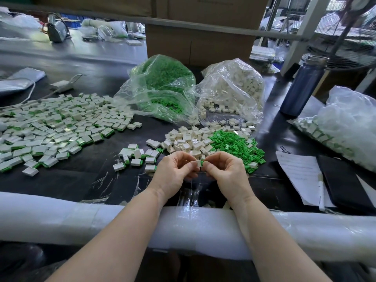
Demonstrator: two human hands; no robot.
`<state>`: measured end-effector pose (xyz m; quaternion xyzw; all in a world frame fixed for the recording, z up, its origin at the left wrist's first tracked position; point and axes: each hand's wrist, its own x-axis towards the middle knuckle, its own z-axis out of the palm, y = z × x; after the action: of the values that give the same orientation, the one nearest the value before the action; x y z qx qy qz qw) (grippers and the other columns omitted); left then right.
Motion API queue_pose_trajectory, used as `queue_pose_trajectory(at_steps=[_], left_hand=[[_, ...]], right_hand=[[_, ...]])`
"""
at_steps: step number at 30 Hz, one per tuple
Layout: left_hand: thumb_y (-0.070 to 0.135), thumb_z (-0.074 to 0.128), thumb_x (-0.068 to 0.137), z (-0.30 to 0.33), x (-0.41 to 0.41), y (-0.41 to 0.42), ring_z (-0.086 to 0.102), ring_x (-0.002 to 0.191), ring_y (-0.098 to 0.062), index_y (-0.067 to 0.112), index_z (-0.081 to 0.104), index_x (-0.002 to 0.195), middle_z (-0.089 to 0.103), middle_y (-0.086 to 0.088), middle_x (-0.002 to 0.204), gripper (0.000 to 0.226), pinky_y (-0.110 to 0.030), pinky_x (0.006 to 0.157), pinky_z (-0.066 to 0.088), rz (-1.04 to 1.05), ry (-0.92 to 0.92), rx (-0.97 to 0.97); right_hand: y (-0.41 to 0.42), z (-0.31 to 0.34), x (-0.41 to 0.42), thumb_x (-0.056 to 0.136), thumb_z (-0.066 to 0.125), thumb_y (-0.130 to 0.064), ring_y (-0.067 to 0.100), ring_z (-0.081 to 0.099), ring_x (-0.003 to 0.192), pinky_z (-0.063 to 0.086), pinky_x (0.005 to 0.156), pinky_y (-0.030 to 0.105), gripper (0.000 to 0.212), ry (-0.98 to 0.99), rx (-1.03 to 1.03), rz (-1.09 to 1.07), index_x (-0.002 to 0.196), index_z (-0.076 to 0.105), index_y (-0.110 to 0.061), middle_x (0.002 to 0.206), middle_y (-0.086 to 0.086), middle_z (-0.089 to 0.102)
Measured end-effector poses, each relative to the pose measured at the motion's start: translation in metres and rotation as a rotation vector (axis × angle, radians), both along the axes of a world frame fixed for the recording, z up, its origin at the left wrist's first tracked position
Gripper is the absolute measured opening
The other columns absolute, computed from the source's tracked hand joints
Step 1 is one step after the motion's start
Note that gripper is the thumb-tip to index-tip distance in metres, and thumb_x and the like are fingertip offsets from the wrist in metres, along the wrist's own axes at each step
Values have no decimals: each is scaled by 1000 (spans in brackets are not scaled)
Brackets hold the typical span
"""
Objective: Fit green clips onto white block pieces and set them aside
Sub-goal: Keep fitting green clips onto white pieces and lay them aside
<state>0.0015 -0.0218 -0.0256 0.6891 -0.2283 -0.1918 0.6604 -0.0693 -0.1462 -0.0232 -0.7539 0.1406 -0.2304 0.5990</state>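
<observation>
Workshop setting: dark tabletop (85,176) with a white foam-wrapped front edge (61,212); cardboard boxes (199,39) stand at the back.

Large spread of finished pieces (53,129), white blocks with green clips fitted, covers the left of the tabletop. A smaller group of finished pieces (138,157) lies just left of the hands.

Clear bag of green clips (162,86), open-mouthed, sits at centre rear; clear bag of white blocks (234,88) sits touching it on the right. A further clear bag (345,127) holding fitted pieces lies at the far right.

Dark blue bottle (303,86) stands upright between the white-block bag and the far-right bag.

Papers (301,176) and a black folder (343,182) lie at the right front, the folder overlapping the papers.

Loose pile of white blocks (193,139) lies in front of the bags, with a loose pile of green clips (236,145) touching it on the right.

Left hand (175,169): fingers curled, thumb and fingertips pinching a white block piece (197,162), held above the tabletop just in front of the loose piles.

Right hand (223,169): fingers curled, pinching a green clip (201,163) against the right side of that white block piece. How far the clip is seated cannot be told.
</observation>
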Motion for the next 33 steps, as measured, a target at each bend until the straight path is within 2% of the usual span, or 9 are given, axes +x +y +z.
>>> queue_pose_trajectory(at_steps=[2, 6, 10, 15, 20, 24, 28, 33], left_hand=[[5, 60, 87, 0, 0, 0, 62, 58, -7, 8, 61, 85, 67, -6, 73, 4, -18, 57, 53, -3, -8, 6], [4, 57, 89, 1, 0, 0, 60, 61, -7, 9, 66, 93, 66, -5, 75, 10, -16, 60, 52, -13, -23, 27], [2, 56, 90, 0, 0, 0, 58, 56, -2, 7, 68, 92, 64, -2, 72, 14, -13, 59, 50, -6, -55, 72], [1, 59, 88, 0, -1, -1, 57, 56, 0, 10, 69, 84, 64, 1, 71, 14, -11, 59, 49, 6, -70, 81], [1, 59, 87, 0, -2, -1, 59, 58, 4, 13, 69, 80, 65, 5, 70, 17, -9, 61, 47, -6, -102, 107], [1, 59, 87, 0, -2, 0, 62, 68, -6, 17, 68, 80, 66, 2, 74, 20, -16, 72, 52, -31, -97, 121], [2, 59, 87, 0, -2, 1, 64, 77, -16, 20, 68, 78, 68, -2, 79, 22, -28, 82, 54, -42, -100, 135], [1, 60, 87, 0, -2, 2, 62, 77, -16, 21, 68, 77, 67, -4, 79, 23, -31, 84, 53, -51, -101, 137]], right_hand=[[0, -1, 0, 80, 66, 4, 15, 60, 65, 50, 63, 26, 21, 5, 2, 5, 71, 63, -15, 68, 3, 64], [1, 0, -1, 84, 62, 4, 7, 60, 59, 50, 58, 20, 18, -8, 43, 41, 75, 63, -12, 66, 2, 64], [2, 0, 0, 84, 60, 5, 18, 56, 65, 47, 65, 31, 18, 18, -2, 53, 82, 59, -13, 70, 11, 62], [3, -1, 1, 80, 62, 9, 19, 52, 65, 45, 67, 35, 24, 35, -27, 48, 77, 56, -14, 70, 11, 59], [2, -2, 1, 77, 63, 12, 14, 54, 68, 47, 68, 28, 27, 40, -14, 64, 72, 55, -13, 71, 2, 58], [1, -1, 0, 76, 64, 11, 15, 54, 67, 46, 66, 28, 27, 49, -11, 75, 71, 55, -13, 71, 5, 58], [1, -1, -1, 77, 65, 11, 19, 54, 69, 47, 68, 31, 26, 62, 10, 90, 70, 55, -12, 73, 9, 58], [0, 0, -1, 77, 64, 13, 19, 53, 68, 46, 67, 32, 26, 62, 47, 107, 70, 55, -11, 70, 8, 57]])
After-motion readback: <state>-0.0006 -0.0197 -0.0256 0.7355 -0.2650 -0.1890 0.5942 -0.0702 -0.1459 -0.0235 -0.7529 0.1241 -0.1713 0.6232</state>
